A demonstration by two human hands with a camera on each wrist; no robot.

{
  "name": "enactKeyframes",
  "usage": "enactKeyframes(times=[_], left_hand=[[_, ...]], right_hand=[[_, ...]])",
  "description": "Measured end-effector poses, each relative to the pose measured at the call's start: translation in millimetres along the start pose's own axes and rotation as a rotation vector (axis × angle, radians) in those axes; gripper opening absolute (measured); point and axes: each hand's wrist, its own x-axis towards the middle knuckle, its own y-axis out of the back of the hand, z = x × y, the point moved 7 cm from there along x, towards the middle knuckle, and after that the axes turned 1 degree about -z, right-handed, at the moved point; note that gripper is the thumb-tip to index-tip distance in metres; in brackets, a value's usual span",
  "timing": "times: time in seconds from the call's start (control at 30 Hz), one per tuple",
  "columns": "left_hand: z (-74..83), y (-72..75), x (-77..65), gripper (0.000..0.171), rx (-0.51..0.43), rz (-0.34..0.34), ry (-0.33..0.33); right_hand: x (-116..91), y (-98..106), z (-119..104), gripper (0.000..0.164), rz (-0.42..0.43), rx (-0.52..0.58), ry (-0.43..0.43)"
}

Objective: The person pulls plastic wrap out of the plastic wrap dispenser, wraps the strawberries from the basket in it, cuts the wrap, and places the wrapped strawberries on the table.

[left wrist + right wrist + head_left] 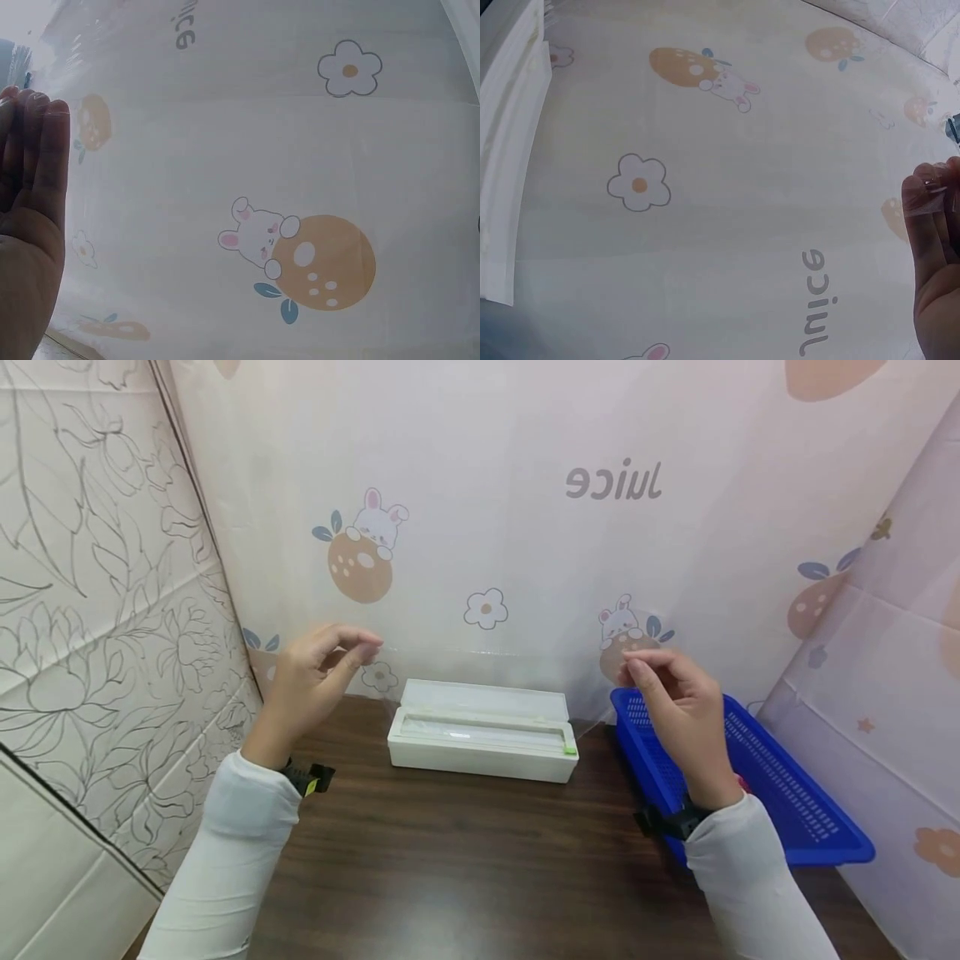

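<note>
A sheet of clear plastic wrap [487, 652] is stretched between my two raised hands, its upper edge a thin shiny line. My left hand [307, 685] pinches one corner between thumb and fingers. At the other corner my right hand [678, 710] pinches too; in the right wrist view the film [930, 206] glints over the fingertips. Below and between the hands, a white wrap dispenser [480, 758] stands on the table with its lid [483, 700] raised at the back. A small green piece [570, 750] sits at its right end. How far the transparent film reaches down is hard to tell.
A blue plastic basket [795, 802] stands on the right, partly behind my right hand and wrist. Something red shows beside that wrist. The dark wooden table [450, 860] is bounded by a patterned curtain [480, 527] behind and panels at both sides.
</note>
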Motion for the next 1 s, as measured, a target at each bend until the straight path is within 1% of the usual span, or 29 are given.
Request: enactKeyframes(times=[0.07,0.2,0.3,0.37,0.43,0.53,0.6,0.63,0.73,0.8,0.83,0.9,1.0], left_hand=[[3.4,1.3,-6.6,0.02,-0.021,-0.022,-0.006],[10.3,4.6,-17.3,0.024,-0.035,-0.053,-0.017],[16.5,6.8,-20.6,0.025,-0.03,-0.059,-0.057],[19.3,7.8,-22.0,0.026,-0.036,-0.065,-0.088],[20.8,9.0,-24.7,0.028,-0.058,-0.076,-0.103],[21.3,11.0,-31.8,0.032,-0.115,-0.115,-0.096],[22.7,12.2,-37.8,0.033,-0.135,-0.143,-0.092],[23.9,13.0,-40.6,0.031,-0.137,-0.16,-0.096],[28.6,14.3,-48.5,0.021,-0.142,-0.205,-0.114],[31.7,14.8,-52.6,0.017,-0.144,-0.236,-0.121],[33.0,15.0,-54.2,0.017,-0.149,-0.248,-0.118],[35.2,15.3,-57.0,0.023,-0.15,-0.27,-0.097],[35.4,15.0,-62.5,0.029,-0.137,-0.306,-0.008]], right_hand=[[-6,1,-3,0.019,-0.026,0.003,0.016],[-16,3,-10,0.019,-0.076,-0.032,0.028],[-20,4,-14,0.019,-0.103,-0.045,0.032],[-22,5,-16,0.019,-0.116,-0.03,0.028],[-25,5,-18,0.019,-0.136,-0.006,0.034],[-31,5,-21,0.021,-0.181,0.05,0.044],[-36,6,-23,0.024,-0.224,0.09,0.067],[-38,6,-24,0.025,-0.248,0.098,0.076],[-45,6,-26,0.03,-0.318,0.122,0.107],[-48,6,-27,0.031,-0.356,0.096,0.131],[-49,6,-27,0.032,-0.371,0.095,0.149],[-50,6,-30,0.033,-0.399,0.077,0.179],[-54,5,-33,0.039,-0.448,0.016,0.193]])
